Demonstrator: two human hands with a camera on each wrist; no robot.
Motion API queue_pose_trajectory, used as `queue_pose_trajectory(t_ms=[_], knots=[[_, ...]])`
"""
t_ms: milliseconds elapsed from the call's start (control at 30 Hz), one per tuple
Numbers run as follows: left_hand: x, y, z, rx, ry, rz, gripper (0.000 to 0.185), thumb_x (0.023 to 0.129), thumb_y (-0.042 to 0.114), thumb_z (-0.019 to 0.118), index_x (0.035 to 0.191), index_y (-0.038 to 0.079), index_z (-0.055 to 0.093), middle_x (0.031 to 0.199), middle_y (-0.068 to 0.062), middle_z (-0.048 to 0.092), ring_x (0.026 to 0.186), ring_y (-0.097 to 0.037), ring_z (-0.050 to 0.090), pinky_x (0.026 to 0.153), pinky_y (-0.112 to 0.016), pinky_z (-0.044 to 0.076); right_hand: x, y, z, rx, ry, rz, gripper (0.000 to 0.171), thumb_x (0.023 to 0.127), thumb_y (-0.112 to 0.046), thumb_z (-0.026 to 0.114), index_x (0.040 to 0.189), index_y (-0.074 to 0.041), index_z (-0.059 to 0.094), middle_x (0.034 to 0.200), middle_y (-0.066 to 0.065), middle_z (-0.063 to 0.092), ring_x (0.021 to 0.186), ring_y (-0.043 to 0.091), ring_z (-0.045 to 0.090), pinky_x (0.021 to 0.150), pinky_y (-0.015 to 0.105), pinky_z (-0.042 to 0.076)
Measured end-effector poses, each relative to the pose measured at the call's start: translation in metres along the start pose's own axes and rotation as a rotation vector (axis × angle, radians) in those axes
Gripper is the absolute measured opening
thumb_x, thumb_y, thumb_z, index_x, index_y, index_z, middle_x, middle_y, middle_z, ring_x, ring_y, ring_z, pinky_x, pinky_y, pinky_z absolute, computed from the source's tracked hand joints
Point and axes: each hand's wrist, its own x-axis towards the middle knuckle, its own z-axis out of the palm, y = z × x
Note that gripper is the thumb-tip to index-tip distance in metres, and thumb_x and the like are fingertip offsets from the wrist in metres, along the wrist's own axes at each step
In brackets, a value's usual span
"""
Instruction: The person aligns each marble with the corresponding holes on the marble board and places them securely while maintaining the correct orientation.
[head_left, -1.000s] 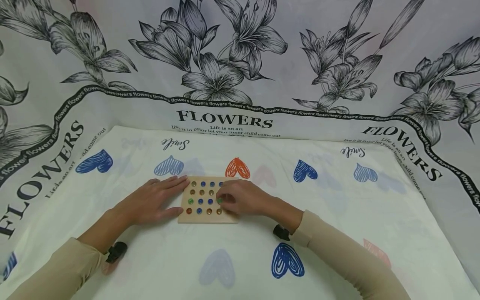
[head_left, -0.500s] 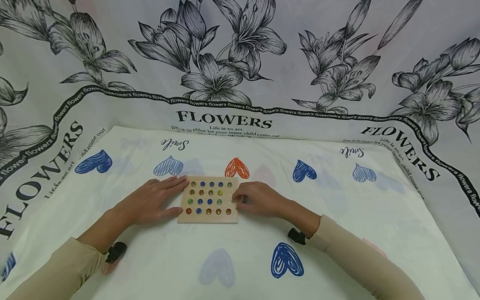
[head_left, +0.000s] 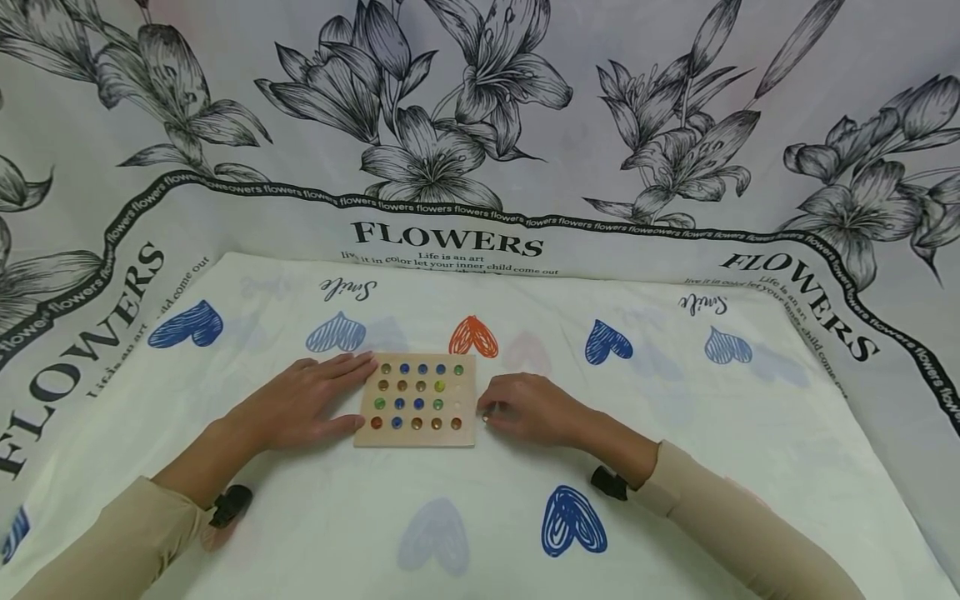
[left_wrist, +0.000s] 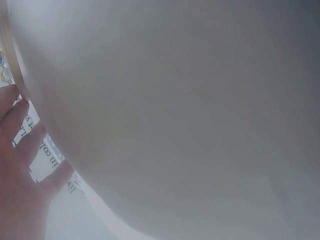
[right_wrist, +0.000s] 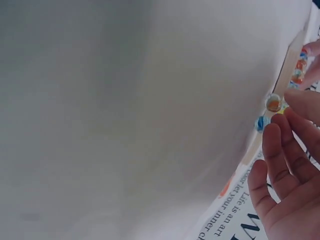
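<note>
Underneath, heart-printed cloth (head_left: 675,433), flower-printed backdrop (head_left: 600,125).

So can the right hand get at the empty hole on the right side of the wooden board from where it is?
Probably yes. The right hand lies just beside the wooden board on that side; nothing stands between it and the empty hole. The left hand is at the opposite edge.
</note>
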Motion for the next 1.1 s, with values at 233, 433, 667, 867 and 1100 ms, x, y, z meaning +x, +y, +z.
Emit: queue_pose_trajectory(t_ms=[233, 433, 667, 867, 1100], knots=[[0.0002, 0.0009, -0.0012, -0.007, -0.007, -0.006, 0.077, 0.095, 0.062, 0.05, 0.154, 0.013, 0.038, 0.159, -0.004, 0.036, 0.144, -0.031, 0.036, 0.105, -0.06, 0.039, -0.0003, -0.0015, 0.0027, -0.069, 0.0, -0.038, 0.021, 0.091, -0.016, 0.071, 0.111, -0.02, 0.076, 0.103, -0.009, 0.07, 0.094, 0.006, 0.062, 0.088, 0.026, 0.052], [-0.0002, 0.0011, -0.0008, -0.01, 0.004, -0.003, 0.077, 0.095, 0.061, 0.05, 0.154, 0.013, 0.039, 0.158, -0.005, 0.037, 0.144, -0.032, 0.037, 0.104, -0.06, 0.04, -0.0001, -0.0012, 0.0037, -0.152, 0.022, -0.096, 0.019, 0.091, -0.016, 0.072, 0.11, -0.019, 0.077, 0.102, -0.006, 0.071, 0.093, 0.008, 0.064, 0.086, 0.024, 0.053], [-0.0009, 0.0005, 0.0004, -0.005, 0.016, -0.002, 0.077, 0.094, 0.061, 0.053, 0.153, 0.013, 0.04, 0.158, -0.005, 0.038, 0.143, -0.031, 0.037, 0.104, -0.059, 0.041, -0.0007, -0.003, 0.0027, -0.211, 0.039, -0.151, 0.018, 0.091, -0.016, 0.074, 0.108, -0.016, 0.078, 0.099, -0.003, 0.072, 0.089, 0.01, 0.064, 0.082, 0.023, 0.053], [-0.0012, -0.0009, 0.0015, -0.001, 0.005, -0.004, 0.078, 0.094, 0.061, 0.053, 0.154, 0.013, 0.039, 0.158, -0.004, 0.037, 0.144, -0.031, 0.037, 0.105, -0.059, 0.04, -0.0005, -0.0013, 0.0041, -0.226, 0.056, -0.18, 0.017, 0.089, -0.015, 0.076, 0.106, -0.016, 0.078, 0.095, -0.004, 0.072, 0.084, 0.008, 0.063, 0.08, 0.023, 0.053], [-0.0009, -0.0012, 0.0015, 0.018, 0.014, 0.012, 0.076, 0.095, 0.059, 0.054, 0.153, 0.012, 0.04, 0.158, -0.006, 0.039, 0.143, -0.031, 0.039, 0.104, -0.058, 0.041, 0.0026, 0.0013, 0.0048, -0.173, 0.055, -0.179, 0.019, 0.09, -0.013, 0.075, 0.108, -0.016, 0.077, 0.096, -0.004, 0.072, 0.086, 0.007, 0.064, 0.082, 0.021, 0.053]])
